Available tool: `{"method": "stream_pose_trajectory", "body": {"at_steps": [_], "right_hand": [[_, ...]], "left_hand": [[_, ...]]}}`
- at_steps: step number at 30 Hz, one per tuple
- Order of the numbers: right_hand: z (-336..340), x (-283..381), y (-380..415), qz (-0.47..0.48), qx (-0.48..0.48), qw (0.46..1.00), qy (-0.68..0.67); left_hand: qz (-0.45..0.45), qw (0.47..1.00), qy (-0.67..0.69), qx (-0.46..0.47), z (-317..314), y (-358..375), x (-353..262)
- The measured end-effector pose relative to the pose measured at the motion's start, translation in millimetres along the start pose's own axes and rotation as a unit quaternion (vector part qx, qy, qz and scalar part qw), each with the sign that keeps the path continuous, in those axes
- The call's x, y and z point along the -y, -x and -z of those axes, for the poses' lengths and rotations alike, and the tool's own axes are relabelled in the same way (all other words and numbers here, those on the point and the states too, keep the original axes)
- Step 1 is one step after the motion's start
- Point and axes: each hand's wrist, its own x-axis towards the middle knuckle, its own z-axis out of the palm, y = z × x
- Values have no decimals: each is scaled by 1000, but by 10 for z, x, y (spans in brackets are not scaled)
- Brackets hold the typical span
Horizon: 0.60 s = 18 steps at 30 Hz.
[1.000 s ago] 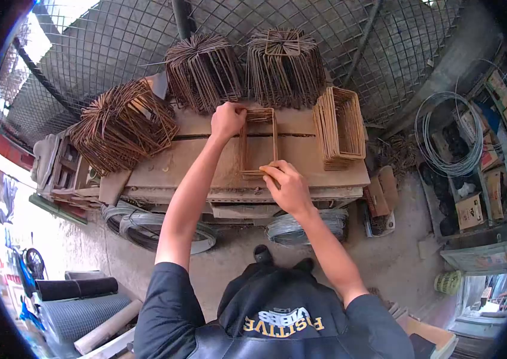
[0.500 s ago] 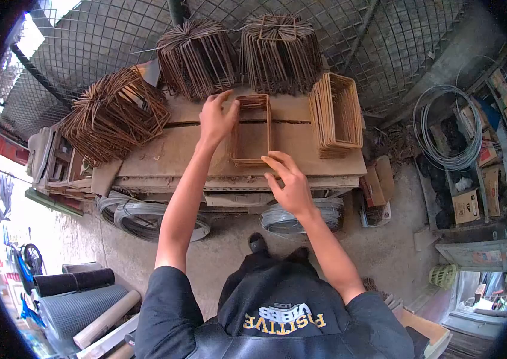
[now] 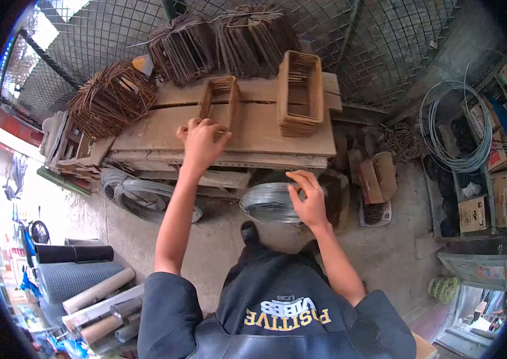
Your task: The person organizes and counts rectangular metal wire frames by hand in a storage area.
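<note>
On the wooden table a small stack of rusty rectangular wire stirrups [image 3: 235, 100] lies near the middle. My left hand [image 3: 201, 143] is over its near end, fingers spread and bent; whether they touch the wire is hidden. Beyond the table's front edge, my right hand [image 3: 309, 200] hangs in the air with thumb and fingers apart, holding nothing. A taller stack of the same stirrups [image 3: 283, 107] stands to the right. Bundles of stirrups sit at the back left [image 3: 113, 99], back middle [image 3: 181, 51] and back right [image 3: 253, 42].
Wire mesh [image 3: 104, 36] closes off the back of the wooden table [image 3: 164, 131]. Coils of grey wire lie under it at left [image 3: 140, 191] and right [image 3: 268, 203]. A cardboard box [image 3: 378, 178] stands right of the table. Mesh rolls [image 3: 80, 281] lie at lower left.
My left hand has moved from the small stack's far left side to its near end. My right hand has drawn away from the stack, off the table edge. The view has shifted.
</note>
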Motion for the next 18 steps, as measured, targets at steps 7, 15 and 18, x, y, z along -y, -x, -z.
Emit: {"method": "stream_pose_trajectory", "body": {"at_steps": [7,15,18], "right_hand": [[1203,-686,695,-95,6,995,16],[2130,-1249,1335,-182,-2,983,29],[2250,-1417,1497,-189,-23,981,48]], "left_hand": [[111,991,-78,18,-101,14,-217],[123,983,-139,-9,-202,16,-237],[124,983,-135,-35,-236,47,-272]]}}
